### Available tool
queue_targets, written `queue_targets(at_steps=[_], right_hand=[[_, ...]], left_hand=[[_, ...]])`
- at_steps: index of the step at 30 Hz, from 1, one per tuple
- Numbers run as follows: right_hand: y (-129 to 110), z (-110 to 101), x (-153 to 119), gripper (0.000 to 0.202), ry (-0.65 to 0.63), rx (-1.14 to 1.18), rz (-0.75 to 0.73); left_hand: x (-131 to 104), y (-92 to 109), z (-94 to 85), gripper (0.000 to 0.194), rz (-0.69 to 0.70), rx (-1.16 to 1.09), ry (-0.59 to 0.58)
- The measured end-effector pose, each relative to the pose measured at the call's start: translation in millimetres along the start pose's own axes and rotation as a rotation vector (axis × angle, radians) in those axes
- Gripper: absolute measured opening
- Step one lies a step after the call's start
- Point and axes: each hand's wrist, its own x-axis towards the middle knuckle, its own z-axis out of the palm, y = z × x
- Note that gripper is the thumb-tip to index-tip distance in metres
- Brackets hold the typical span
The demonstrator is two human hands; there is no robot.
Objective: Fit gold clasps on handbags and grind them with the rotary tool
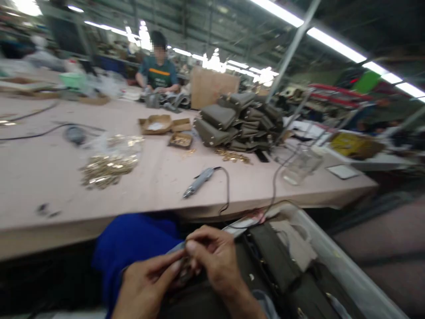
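The small piece (184, 268) between the hands (217, 261) is blurred and partly covered by fingers. The bench (156, 177) and bin (345, 266) run past the picture's edges.

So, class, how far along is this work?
Perhaps partway. Dark items in the bin carry metal bits, so those may be done. The left hand and right hand pinch a small blurred piece. Left, probably: the loose gold pieces on the table, where a power tool lies idle; the dark pile could be either.

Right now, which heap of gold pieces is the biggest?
The left heap, by the clear plastic; the front heap beside the dark bags and the boxed heap are smaller.
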Motion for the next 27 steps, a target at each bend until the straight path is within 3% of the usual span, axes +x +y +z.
queue_targets(at_steps=[1,7,12,27], right_hand=[[-1.0,-2.3,-1.5,0.021,0.022,-0.030,-0.028],[12.6,-12.9,3.3,0.018,-0.012,-0.077,0.026],[4.1,-6.0,-3.9,0.014,-0.190,-0.259,0.021],[2.1,-2.7,-4.7,0.018,-0.204,-0.461,0.012]], left_hand=[[0.1,2.4,-3.5,0.047,-0.058,-0.078,-0.146],[5.1,-0.3,-14.4,0.047,-0.185,-0.370,-0.059],[-1.9,2.4,-15.2,0.038,-0.129,-0.400,-0.150],[-2.3,2.4,-18.2,0.037,-0.114,-0.387,-0.197]])
